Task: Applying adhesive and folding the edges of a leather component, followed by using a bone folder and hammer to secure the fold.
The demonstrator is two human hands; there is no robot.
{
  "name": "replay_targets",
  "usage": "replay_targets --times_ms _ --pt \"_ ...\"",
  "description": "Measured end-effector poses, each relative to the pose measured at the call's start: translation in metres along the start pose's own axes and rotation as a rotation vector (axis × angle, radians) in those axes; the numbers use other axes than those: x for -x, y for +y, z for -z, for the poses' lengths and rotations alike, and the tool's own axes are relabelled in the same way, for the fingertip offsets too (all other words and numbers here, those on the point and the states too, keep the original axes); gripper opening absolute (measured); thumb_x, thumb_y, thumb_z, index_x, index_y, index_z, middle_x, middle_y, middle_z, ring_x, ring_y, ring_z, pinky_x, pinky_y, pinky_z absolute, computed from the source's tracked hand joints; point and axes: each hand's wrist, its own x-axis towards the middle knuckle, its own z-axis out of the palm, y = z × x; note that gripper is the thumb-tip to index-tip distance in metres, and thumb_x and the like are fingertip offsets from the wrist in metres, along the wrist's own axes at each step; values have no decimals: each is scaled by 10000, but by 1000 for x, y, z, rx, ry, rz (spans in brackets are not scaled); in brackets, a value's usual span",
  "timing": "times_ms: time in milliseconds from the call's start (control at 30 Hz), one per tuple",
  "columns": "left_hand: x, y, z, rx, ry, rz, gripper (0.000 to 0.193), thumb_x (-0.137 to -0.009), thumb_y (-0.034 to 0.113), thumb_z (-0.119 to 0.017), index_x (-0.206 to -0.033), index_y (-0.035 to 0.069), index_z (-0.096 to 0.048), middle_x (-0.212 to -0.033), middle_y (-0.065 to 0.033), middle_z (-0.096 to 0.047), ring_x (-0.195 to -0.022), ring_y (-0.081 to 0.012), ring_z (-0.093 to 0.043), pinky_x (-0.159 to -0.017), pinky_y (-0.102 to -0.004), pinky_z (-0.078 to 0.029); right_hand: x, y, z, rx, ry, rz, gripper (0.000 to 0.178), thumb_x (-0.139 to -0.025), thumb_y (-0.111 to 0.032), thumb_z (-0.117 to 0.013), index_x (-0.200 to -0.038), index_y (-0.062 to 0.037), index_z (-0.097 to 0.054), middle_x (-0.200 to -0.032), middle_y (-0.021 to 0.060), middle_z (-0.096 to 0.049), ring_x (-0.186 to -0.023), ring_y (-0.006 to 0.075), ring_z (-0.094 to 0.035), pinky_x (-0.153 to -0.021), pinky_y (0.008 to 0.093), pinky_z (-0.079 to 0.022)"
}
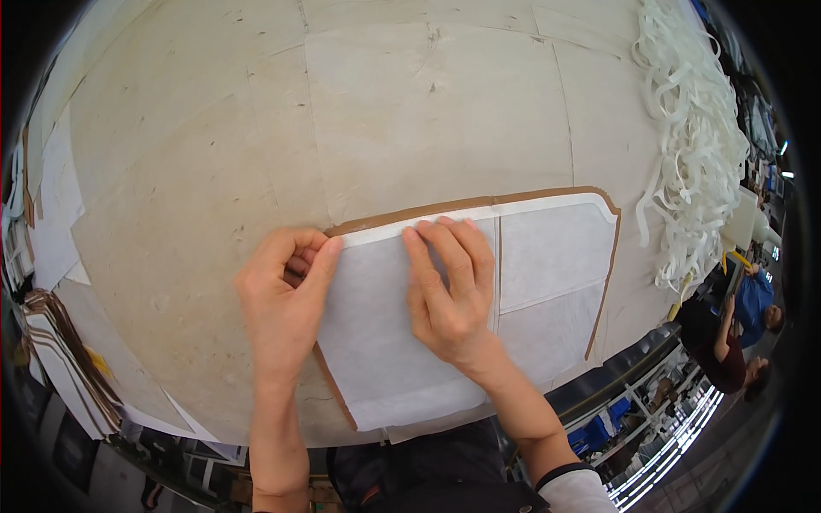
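Left fingers point(323, 263): closed in a pinch at upper-left corner of white panel point(368, 325). Right fingers point(425, 267): bent, slightly parted, with tips on white border strip point(374, 234), gripping nothing. Placement: flat on tabletop point(188, 205), toward near edge. Likely risk: creased or crooked strip, through uneven fingertip pressure.

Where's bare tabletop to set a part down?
Widest: the tabletop beyond the brown-edged panel, bounded right by the pile of white strips. Another: left of the left hand, out to the stacked brown-edged pieces. Narrow gap between panel and strips. Crowded: the strips' side, and the panel, where the right hand rests.
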Motion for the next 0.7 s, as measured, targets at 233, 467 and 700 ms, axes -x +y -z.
replay_targets --times_ms 233,467,700 --pt "0 -2 2 38 -3 -14 112 -877 72 -769 -861 0 -685 -764 -23 -643 -637 -86 -542 -562 -241 -443 -12 -21 -16 -168 -18 43 379 -750 41 -649 -1123 81 -696 -1180 165 -640 -1120 341 -609 -994 499 -512" --pt "26 2 23 34 -30 55 167 -896 47 -741 -1053 -5 -722 -833 -55 -686 -641 -98 -591 -572 -248 -466 -14 -23 -20 -204 -47 71 401 -737 50 -645 -1134 54 -701 -1170 133 -653 -1121 321 -596 -993 474 -494" --pt "45 -25 24 257 114 153 82 -934 48 -724 -992 -10 -715 -802 -37 -701 -666 -80 -605 -616 -239 -499 -15 -21 -20 -151 -72 138 440 -712 51 -645 -1145 14 -712 -1194 123 -651 -1109 314 -596 -993 462 -486"
